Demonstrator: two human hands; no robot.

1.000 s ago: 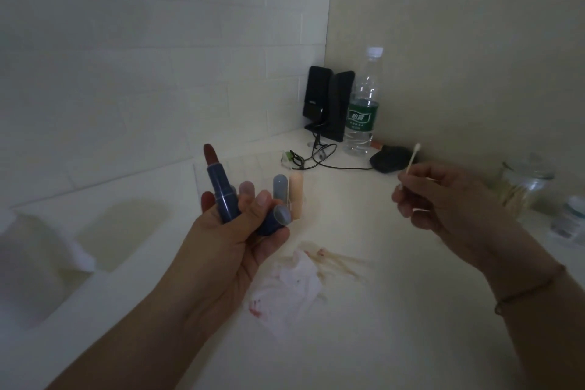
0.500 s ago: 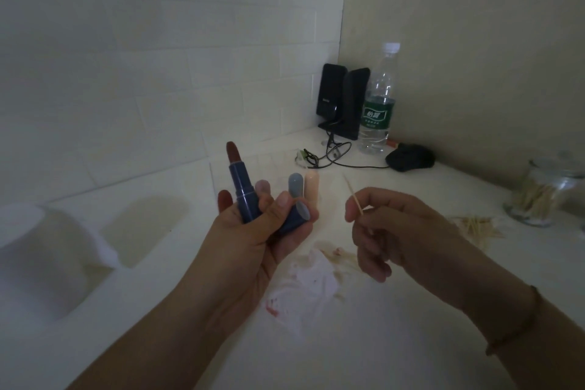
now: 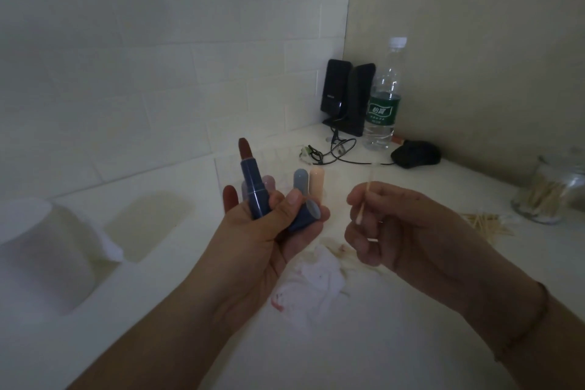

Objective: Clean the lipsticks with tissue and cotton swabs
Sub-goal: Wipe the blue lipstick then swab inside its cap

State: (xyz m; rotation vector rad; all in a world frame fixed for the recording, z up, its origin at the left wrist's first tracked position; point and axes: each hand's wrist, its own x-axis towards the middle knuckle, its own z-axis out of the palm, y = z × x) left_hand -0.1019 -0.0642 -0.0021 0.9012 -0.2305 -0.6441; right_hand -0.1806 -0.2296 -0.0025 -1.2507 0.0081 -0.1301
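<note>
My left hand (image 3: pixel 269 231) grips a dark blue lipstick (image 3: pixel 251 187) upright, its brown-red tip exposed, together with its blue cap (image 3: pixel 305 214) lying across the fingers. My right hand (image 3: pixel 402 228) pinches a cotton swab (image 3: pixel 364 199) held nearly upright, a short way right of the lipstick and apart from it. Behind my left hand stand a grey-blue lipstick (image 3: pixel 300 180) and a peach lipstick (image 3: pixel 316 179), both capped. A crumpled tissue (image 3: pixel 310 282) with red smears lies on the counter below my hands.
A tissue roll (image 3: pixel 47 250) sits at the left. A glass jar of cotton swabs (image 3: pixel 550 190) stands at the right with loose swabs (image 3: pixel 487 225) beside it. Black speakers (image 3: pixel 348 95), a water bottle (image 3: pixel 384 95), cables and a black mouse (image 3: pixel 414 153) fill the back corner.
My right hand has come in from the right toward the lipstick and turned the cotton swab more upright. My left hand keeps the lipstick and cap steady.
</note>
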